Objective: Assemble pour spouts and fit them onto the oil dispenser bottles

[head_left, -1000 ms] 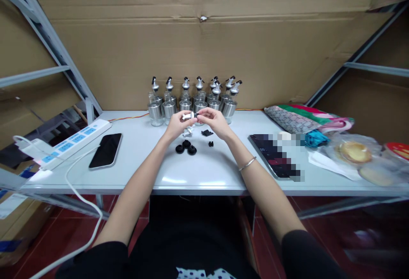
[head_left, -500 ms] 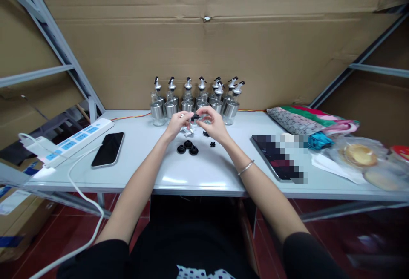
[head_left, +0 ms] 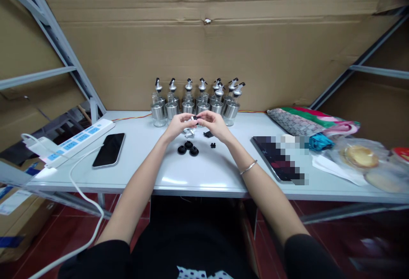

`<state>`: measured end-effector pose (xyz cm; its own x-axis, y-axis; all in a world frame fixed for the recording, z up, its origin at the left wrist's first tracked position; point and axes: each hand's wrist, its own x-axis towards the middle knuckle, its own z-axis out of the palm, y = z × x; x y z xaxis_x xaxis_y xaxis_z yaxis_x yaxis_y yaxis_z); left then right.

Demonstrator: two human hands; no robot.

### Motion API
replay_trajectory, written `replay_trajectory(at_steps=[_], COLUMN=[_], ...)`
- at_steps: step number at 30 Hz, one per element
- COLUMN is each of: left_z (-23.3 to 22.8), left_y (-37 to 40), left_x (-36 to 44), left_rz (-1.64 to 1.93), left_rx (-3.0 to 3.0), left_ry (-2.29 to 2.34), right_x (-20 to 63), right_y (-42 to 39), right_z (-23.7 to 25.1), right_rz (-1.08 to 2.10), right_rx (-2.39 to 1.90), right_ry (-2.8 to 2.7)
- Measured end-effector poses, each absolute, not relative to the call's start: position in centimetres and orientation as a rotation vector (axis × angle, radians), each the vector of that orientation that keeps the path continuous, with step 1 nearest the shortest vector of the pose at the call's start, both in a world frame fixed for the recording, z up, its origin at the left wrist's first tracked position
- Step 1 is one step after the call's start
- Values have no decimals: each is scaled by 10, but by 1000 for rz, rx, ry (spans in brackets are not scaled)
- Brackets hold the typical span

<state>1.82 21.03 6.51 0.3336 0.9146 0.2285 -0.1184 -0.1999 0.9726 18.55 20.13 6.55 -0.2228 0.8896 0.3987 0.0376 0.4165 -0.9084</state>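
My left hand [head_left: 179, 125] and my right hand [head_left: 214, 125] meet above the middle of the table. Their fingertips are closed on a small black part [head_left: 195, 118], mostly covered by the fingers. A whitish or silvery bit shows at the left fingertips; its kind is unclear. Just below the hands lie several small silvery pieces [head_left: 189, 133]. Beneath my right hand there is a black lever-like piece [head_left: 208, 134], and nearer me a few tiny black parts [head_left: 213, 145]. Three round black stoppers [head_left: 193, 151] sit in a cluster toward the front.
Rows of glass-and-steel bottles [head_left: 171, 109], several with pour spouts, stand behind my hands. At left are a phone [head_left: 109, 150] and a power strip [head_left: 82, 139] with a white cable. To the right lie another phone [head_left: 271, 159], a patterned cloth bag [head_left: 297, 121] and bagged food [head_left: 362, 155].
My fingertips have drawn closer together around the small black part, now more hidden. My right hand has shifted slightly down, showing more of the black lever-like piece. The view has moved a little.
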Motion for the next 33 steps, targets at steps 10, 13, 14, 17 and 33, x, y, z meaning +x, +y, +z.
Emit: replay_trajectory(at_steps=[10,13,14,17,33], left_z=[62,62,62,63,57], left_y=[214,213,213,213,225], left_x=[18,18,17,17,6], left_rz=[1139,1109,1102,1157,1239], left_rx=[1372,1366,1367,1423,1723], left_ry=[752,732,729,755,1057], right_x=[185,186,186,187,198], right_y=[202,202,201,201,209], right_z=[63,63,64,64,65], right_rz=[846,711,690,773,815], right_rx=[-789,-791,-784,-764,-983], right_ry=[-1676,-1732,-1743,-1687,-1693])
